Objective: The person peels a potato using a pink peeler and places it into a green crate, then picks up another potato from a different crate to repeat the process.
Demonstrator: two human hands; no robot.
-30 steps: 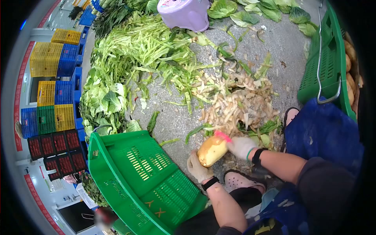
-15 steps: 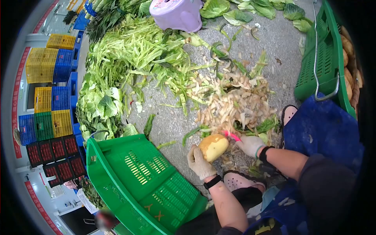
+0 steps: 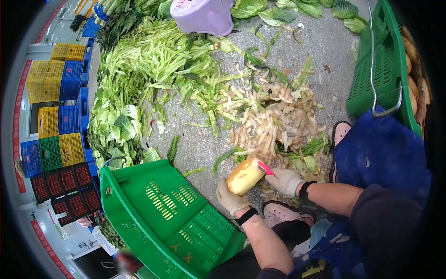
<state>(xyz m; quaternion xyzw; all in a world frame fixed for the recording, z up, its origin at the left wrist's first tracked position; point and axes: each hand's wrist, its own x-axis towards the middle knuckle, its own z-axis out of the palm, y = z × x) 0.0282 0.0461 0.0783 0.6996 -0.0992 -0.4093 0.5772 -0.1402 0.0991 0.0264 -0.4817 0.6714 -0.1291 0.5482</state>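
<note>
The part-peeled potato (image 3: 246,179) is held up on the near side of the peelings heap (image 3: 274,121), its long axis running slantwise from the end in the left hand (image 3: 231,197) to the end facing the right hand, so this free end points up and right towards the heap. Brown skin runs along the flank facing the heap, and pale flesh shows on the flank turned away from it; how far it tips in depth cannot be told. The gloved left hand is cupped round the lower end, fingers curled partway. The gloved right hand is closed on a pink peeler (image 3: 266,169), whose head is at the free end; whether the blade touches cannot be told. Left of the heap and nearer the wearer stands a large green crate (image 3: 134,186), its edge just beside the left hand with a narrow strip of floor (image 3: 195,151) between. Right of the heap, open floor reaches a second green crate (image 3: 388,69) with a wire handle (image 3: 373,51). Shredded greens (image 3: 148,60) spread beyond the heap to its left, their loose ends reaching it; a purple stool (image 3: 204,18) stands farther beyond. A pink clog (image 3: 283,215) sits nearer than the heap, below the hands.
</note>
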